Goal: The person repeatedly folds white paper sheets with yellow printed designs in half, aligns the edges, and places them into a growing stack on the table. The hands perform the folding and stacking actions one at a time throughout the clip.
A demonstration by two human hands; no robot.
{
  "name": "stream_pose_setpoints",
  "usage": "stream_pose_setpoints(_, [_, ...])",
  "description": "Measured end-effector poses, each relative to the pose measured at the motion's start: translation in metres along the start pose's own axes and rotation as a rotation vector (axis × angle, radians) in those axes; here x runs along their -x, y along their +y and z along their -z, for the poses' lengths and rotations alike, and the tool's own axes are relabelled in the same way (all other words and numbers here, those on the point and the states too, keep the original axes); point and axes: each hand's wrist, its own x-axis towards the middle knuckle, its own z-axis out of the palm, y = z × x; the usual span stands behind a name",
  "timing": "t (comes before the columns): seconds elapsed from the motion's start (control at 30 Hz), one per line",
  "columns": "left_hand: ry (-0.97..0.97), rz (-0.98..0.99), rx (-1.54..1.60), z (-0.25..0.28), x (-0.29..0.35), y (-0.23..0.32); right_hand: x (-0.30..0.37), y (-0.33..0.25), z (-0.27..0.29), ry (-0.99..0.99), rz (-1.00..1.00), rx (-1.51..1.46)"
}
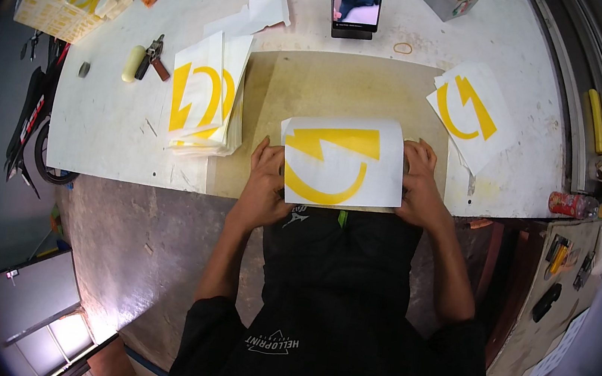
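Paper (341, 167) at table edge (129, 180), open mat (314, 81) beyond

Smooth paper sheet (343, 165), matt cloth shirt (345, 321)

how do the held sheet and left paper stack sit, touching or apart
Apart: the head view shows tan surface between the held sheet and the left paper stack.
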Motion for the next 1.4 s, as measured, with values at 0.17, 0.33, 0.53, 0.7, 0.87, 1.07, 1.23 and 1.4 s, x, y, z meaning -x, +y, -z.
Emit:
stream_pose_setpoints(0.17, [0.051, 0.018, -0.073, -0.007, 0.001, -0.008, -0.001, 0.002, -0.005, 0.061, -0.052, -0.01])
stream_pose_setpoints(0.33, [0.221, 0.196, -0.013, -0.022, -0.005, -0.004, -0.015, -0.008, -0.005, 0.206, -0.284, -0.21])
stream_pose_setpoints(0.53, [0.398, 0.319, 0.1, -0.035, -0.014, 0.003, -0.018, -0.006, -0.013, 0.281, -0.385, -0.206])
stream_pose_setpoints(0.7, [0.71, 0.148, -0.25, -0.047, -0.016, 0.011, -0.018, -0.004, -0.017, 0.305, -0.38, -0.124])
stream_pose_setpoints(0.87, [0.477, -0.093, -0.388, -0.051, 0.002, 0.034, -0.016, -0.009, -0.012, 0.265, -0.347, -0.138])
stream_pose_setpoints(1.07, [0.287, 0.035, -0.376, -0.064, -0.005, 0.039, -0.016, -0.006, -0.008, 0.257, -0.315, -0.178])
stream_pose_setpoints(1.23, [0.28, 0.042, -0.384, -0.059, -0.006, 0.039, -0.013, -0.029, -0.005, 0.343, -0.271, 0.029])
stream_pose_setpoints(1.4, [0.282, 0.005, -0.354, -0.058, -0.008, 0.037, -0.009, -0.056, -0.02, 0.322, 0.031, 0.1])
